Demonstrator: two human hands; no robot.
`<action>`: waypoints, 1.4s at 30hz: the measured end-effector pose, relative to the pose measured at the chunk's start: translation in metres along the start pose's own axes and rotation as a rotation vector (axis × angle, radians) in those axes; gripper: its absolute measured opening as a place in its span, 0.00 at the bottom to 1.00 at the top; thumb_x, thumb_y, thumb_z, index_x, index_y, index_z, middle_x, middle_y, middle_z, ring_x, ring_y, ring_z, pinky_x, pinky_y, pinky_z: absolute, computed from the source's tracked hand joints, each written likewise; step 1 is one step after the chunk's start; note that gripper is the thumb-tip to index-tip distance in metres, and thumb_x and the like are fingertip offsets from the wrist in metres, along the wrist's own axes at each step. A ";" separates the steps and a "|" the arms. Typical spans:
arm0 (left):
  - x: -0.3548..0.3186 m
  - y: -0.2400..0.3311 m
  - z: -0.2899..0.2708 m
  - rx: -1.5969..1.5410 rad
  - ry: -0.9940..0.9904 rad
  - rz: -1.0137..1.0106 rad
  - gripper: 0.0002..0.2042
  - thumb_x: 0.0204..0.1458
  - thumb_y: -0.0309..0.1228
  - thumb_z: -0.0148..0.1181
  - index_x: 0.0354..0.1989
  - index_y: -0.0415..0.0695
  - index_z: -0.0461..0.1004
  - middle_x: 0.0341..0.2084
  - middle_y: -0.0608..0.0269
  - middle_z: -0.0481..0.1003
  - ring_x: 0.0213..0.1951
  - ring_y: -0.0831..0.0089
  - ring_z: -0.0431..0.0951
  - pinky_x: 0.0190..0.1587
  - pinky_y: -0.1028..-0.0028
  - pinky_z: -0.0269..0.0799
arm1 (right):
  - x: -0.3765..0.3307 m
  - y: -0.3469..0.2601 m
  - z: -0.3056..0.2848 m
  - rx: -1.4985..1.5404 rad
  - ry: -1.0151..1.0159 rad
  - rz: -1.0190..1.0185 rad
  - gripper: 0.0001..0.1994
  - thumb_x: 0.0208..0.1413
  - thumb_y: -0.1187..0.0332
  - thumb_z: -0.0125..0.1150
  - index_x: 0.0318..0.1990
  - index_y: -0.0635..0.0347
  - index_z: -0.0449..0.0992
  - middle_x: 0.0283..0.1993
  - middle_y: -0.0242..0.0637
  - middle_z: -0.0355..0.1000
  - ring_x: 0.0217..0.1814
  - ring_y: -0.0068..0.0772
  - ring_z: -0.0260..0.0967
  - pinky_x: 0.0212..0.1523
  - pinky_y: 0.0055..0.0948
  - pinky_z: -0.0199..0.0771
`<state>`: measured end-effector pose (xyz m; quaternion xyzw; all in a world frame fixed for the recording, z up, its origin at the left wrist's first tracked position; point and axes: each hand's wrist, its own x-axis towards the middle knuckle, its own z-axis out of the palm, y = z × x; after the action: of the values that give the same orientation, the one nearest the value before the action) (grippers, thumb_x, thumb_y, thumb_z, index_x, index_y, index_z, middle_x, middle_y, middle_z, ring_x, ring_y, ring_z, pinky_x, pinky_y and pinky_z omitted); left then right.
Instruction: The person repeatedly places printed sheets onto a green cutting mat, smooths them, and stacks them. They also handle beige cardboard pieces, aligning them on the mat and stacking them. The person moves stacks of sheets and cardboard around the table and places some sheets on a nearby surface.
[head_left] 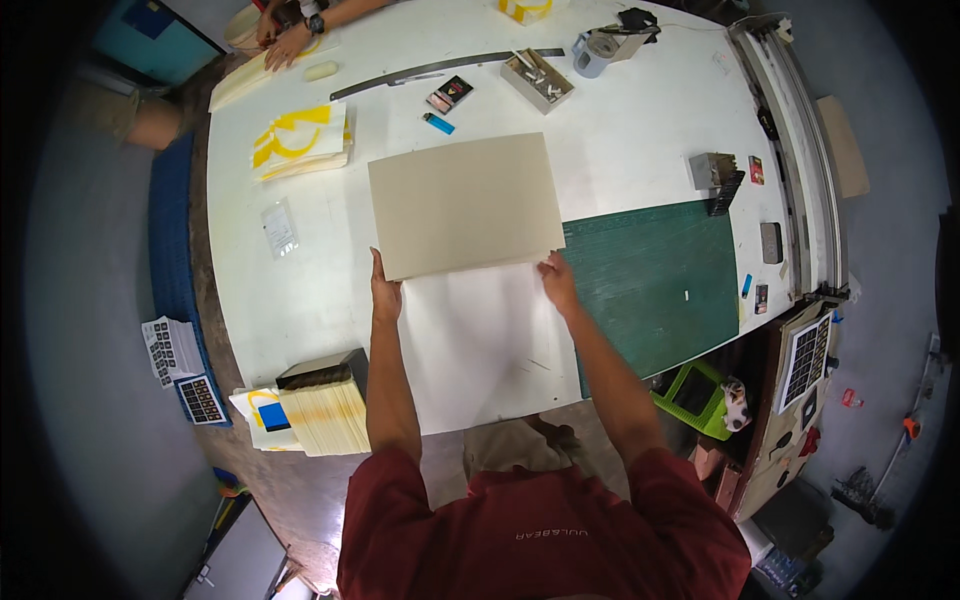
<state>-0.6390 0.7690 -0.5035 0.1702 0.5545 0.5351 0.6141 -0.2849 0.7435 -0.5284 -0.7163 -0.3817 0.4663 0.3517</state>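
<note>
A stiff grey-beige board (465, 205) spans the space between my hands over the white table. My left hand (385, 292) grips its near left corner, with the fingers partly hidden at the edge. At the near right corner, my right hand (557, 280) is closed on the same board. Between my forearms, nearer to me, lies a smooth white surface (470, 345); I cannot tell whether it is a sheet or the tabletop. The green cutting mat (655, 290) is beside my right hand.
A stack of yellow-marked sheets (300, 145) lies left, a thicker stack (325, 415) at the near left edge. Beyond the board are a blue lighter (438, 123), a long metal ruler (440, 72) and a small box (538, 82). Another person's hands (285, 40) work far left.
</note>
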 end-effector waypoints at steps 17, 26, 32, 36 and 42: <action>0.048 0.083 0.034 0.283 -0.196 -0.223 0.44 0.54 0.53 0.61 0.69 0.31 0.54 0.62 0.48 0.66 0.64 0.61 0.67 0.64 0.66 0.64 | 0.068 -0.155 0.003 0.170 -0.349 0.280 0.48 0.51 0.41 0.66 0.67 0.75 0.59 0.63 0.56 0.66 0.67 0.46 0.65 0.65 0.39 0.65; 0.050 0.101 0.026 0.293 -0.301 -0.239 0.41 0.54 0.49 0.63 0.68 0.32 0.57 0.62 0.47 0.67 0.62 0.59 0.67 0.64 0.67 0.63 | 0.034 -0.144 0.007 0.284 -0.303 0.335 0.48 0.49 0.42 0.69 0.67 0.75 0.60 0.65 0.55 0.65 0.68 0.47 0.63 0.67 0.37 0.62; 0.026 0.097 -0.005 0.354 -0.280 -0.290 0.36 0.55 0.49 0.62 0.65 0.35 0.62 0.55 0.52 0.73 0.55 0.63 0.74 0.57 0.67 0.70 | -0.037 -0.118 0.022 0.271 -0.212 0.302 0.45 0.52 0.44 0.67 0.67 0.72 0.61 0.66 0.53 0.65 0.68 0.44 0.63 0.67 0.36 0.61; -0.029 0.077 -0.006 0.308 -0.281 -0.277 0.37 0.55 0.46 0.62 0.67 0.35 0.60 0.57 0.51 0.71 0.57 0.62 0.72 0.59 0.67 0.68 | -0.082 -0.101 -0.004 0.266 -0.212 0.263 0.42 0.53 0.47 0.67 0.65 0.73 0.63 0.63 0.53 0.68 0.65 0.43 0.66 0.64 0.35 0.65; -0.136 0.015 -0.041 0.154 -0.199 -0.226 0.34 0.56 0.40 0.61 0.68 0.35 0.59 0.59 0.51 0.69 0.59 0.62 0.69 0.62 0.67 0.64 | -0.135 -0.092 -0.048 0.197 -0.324 0.328 0.42 0.50 0.49 0.71 0.62 0.76 0.65 0.57 0.54 0.72 0.58 0.42 0.71 0.58 0.35 0.70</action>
<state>-0.6558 0.6442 -0.4370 0.2057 0.5458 0.3991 0.7075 -0.2974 0.6608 -0.3804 -0.6468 -0.2646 0.6610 0.2735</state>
